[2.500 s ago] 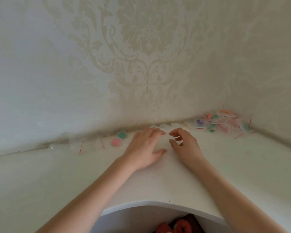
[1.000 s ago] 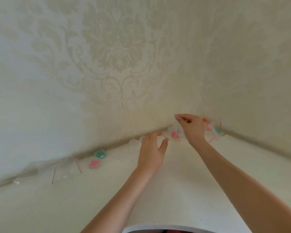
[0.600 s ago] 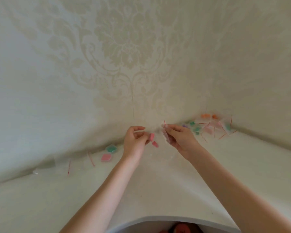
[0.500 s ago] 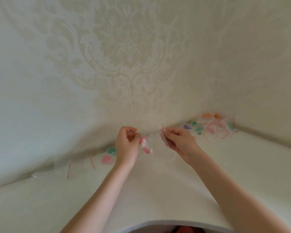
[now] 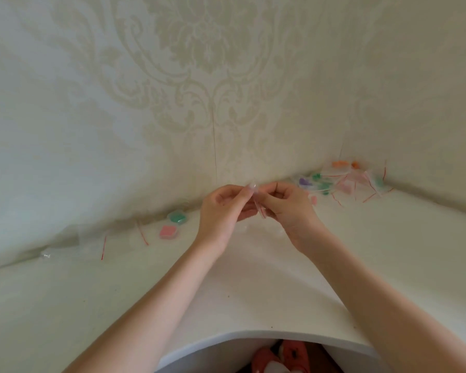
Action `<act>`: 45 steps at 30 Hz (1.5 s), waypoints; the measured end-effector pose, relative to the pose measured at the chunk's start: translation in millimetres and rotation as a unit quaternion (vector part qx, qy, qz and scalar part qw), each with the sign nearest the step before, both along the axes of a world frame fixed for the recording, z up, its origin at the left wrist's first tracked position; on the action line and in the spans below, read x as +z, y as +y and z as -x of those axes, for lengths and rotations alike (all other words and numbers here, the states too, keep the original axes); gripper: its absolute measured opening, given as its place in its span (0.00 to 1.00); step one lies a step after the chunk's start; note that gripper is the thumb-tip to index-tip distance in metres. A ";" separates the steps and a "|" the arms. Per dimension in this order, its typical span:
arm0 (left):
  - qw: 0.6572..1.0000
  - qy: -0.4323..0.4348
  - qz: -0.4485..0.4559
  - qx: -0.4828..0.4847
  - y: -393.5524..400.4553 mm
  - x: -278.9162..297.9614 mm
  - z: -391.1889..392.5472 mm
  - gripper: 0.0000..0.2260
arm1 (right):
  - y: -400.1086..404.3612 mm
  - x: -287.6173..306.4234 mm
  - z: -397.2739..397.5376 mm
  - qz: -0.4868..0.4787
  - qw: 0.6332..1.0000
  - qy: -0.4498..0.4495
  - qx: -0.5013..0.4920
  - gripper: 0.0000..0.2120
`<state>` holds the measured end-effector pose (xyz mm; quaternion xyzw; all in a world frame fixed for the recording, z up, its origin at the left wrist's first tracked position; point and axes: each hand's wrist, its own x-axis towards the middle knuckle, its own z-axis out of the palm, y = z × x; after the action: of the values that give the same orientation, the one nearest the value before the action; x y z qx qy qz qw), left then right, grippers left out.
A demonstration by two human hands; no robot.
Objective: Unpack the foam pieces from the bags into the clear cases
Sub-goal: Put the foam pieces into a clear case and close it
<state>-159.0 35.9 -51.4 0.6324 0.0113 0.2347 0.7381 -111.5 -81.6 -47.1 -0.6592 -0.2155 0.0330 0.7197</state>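
Both hands [image 5: 256, 208] pinch one small clear bag [image 5: 259, 206].

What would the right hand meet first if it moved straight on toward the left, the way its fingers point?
Probably the left hand: the right hand pinches the small bag directly opposite it, almost touching.

Small clear bag [image 5: 258, 205] mostly hidden between the hands; contents too small to tell. Heap of bags [image 5: 345, 181] at right corner blurred, count unclear. Orange footwear [image 5: 283, 358] under desk [image 5: 253, 292] cut off by bottom edge.
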 end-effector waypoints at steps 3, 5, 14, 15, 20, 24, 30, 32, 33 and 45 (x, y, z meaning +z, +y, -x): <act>0.999 0.021 0.012 -0.033 1.3 2.7 4.5 0.06 | -2.9 0.7 1.8 0.037 0.999 -0.029 -0.008 0.07; 0.997 0.034 0.004 -0.073 2.4 2.2 7.6 0.07 | -4.4 1.6 2.5 0.052 0.998 -0.016 -0.007 0.08; 0.994 0.044 -0.057 -0.080 11.8 -4.8 3.0 0.05 | -5.3 -0.9 7.3 0.052 0.995 0.084 0.034 0.12; 0.994 0.047 -0.057 -0.080 12.5 -5.2 1.9 0.04 | -4.8 -1.0 7.8 0.048 0.994 0.086 0.035 0.13; 0.996 0.048 -0.043 -0.067 8.0 -5.1 -0.8 0.04 | -4.5 1.1 8.5 0.050 0.999 0.021 0.001 0.14; 0.997 0.026 -0.076 -0.013 6.4 -7.1 -2.1 0.05 | 1.0 -2.6 9.0 0.073 0.997 0.006 -0.008 0.12; 0.919 -0.044 -0.384 0.078 6.7 -17.7 0.1 0.10 | 7.0 -9.3 18.1 0.204 0.951 -0.221 -0.073 0.06; 0.894 -0.044 -0.436 0.091 4.9 -17.9 1.6 0.12 | 8.5 -9.3 20.5 0.194 0.947 -0.247 -0.070 0.05; 0.892 -0.043 -0.438 0.099 3.4 -17.9 2.0 0.12 | 9.7 -9.3 21.4 0.191 0.946 -0.254 -0.070 0.04; 0.893 -0.022 -0.396 0.213 2.7 -15.4 -0.4 0.12 | 15.3 -8.5 29.8 0.324 0.859 -0.366 -0.155 0.08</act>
<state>-158.6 38.6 -66.8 0.8497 0.0360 0.3850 0.3585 -141.3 -66.3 -55.7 -0.8444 -0.3355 -0.2549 0.3308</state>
